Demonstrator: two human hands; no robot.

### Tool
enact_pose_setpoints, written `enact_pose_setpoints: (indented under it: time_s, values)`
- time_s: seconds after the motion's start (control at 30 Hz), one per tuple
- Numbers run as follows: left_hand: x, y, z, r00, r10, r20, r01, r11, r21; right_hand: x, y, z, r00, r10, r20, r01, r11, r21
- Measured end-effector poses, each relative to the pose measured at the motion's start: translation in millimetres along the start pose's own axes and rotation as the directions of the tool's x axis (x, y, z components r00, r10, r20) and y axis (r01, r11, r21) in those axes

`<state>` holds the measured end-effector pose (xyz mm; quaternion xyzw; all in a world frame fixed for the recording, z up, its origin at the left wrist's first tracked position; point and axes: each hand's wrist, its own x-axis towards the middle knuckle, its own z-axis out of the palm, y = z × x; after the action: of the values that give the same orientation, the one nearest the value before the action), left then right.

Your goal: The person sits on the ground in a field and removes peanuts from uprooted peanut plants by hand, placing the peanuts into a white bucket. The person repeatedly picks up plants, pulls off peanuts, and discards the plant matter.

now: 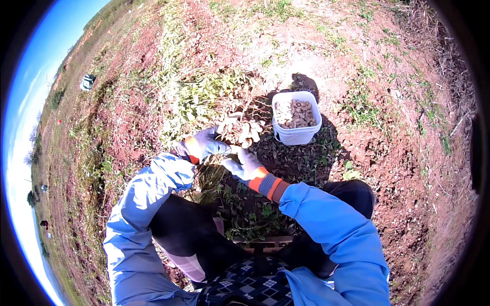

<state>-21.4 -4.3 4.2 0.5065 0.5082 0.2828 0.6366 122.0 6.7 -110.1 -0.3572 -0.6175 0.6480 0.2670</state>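
Observation:
My left hand [209,144], in a grey work glove with an orange cuff band, is closed around an uprooted peanut plant. Its cluster of pale peanut pods [245,132] faces up and away from me in bright sun. My right hand [248,164], gloved alike, meets the plant from the near right, just below the pods. Whether its fingertips grip a pod or stem is unclear. Beyond it to the right stands a white plastic bucket [294,136], well filled with loose peanuts [298,115]. Leafy stems [209,176] hang beneath my hands.
Pulled plants with green leaves [199,93] lie in a heap ahead. The bucket's wire handle hangs on its near side. My knees flank the shaded soil, and a slatted crate [264,243] is low between them. Farther left, a pale sack [87,82] sits on the field.

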Motion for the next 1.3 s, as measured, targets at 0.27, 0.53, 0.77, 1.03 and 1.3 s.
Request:
enact_pose_setpoints:
  time_s: [0.27, 0.53, 0.77, 1.03, 1.3]
  values:
    - [15.3, -26.5, 4.6, 0.981, 0.192, 0.042, -0.189, 0.98, -0.066, -13.1, 3.5, 22.1, 0.984, -0.176, 0.027, 0.15, 0.741, -0.654]
    - [7.7, -37.5, 8.0, 0.962, 0.162, -0.221, -0.105, 0.962, 0.251, -43.2, -37.0, -11.0, 0.983, -0.093, 0.159, 0.172, 0.777, -0.606]
    - [18.1, -44.3, -2.1, 0.979, 0.181, -0.097, -0.191, 0.976, -0.107, -41.1, -37.7, -47.6, 0.962, -0.089, -0.257, 0.121, 0.986, 0.111]
    - [23.4, -31.4, 14.3, 0.997, 0.05, -0.066, -0.065, 0.964, -0.258, -11.9, -16.5, -43.0, 0.841, -0.459, -0.286, 0.329, 0.854, -0.402]
    - [17.4, -30.8, 12.9, 0.98, 0.137, -0.143, -0.143, 0.989, -0.037, -11.2, -27.0, -41.7, 0.767, -0.579, -0.278, 0.456, 0.796, -0.399]
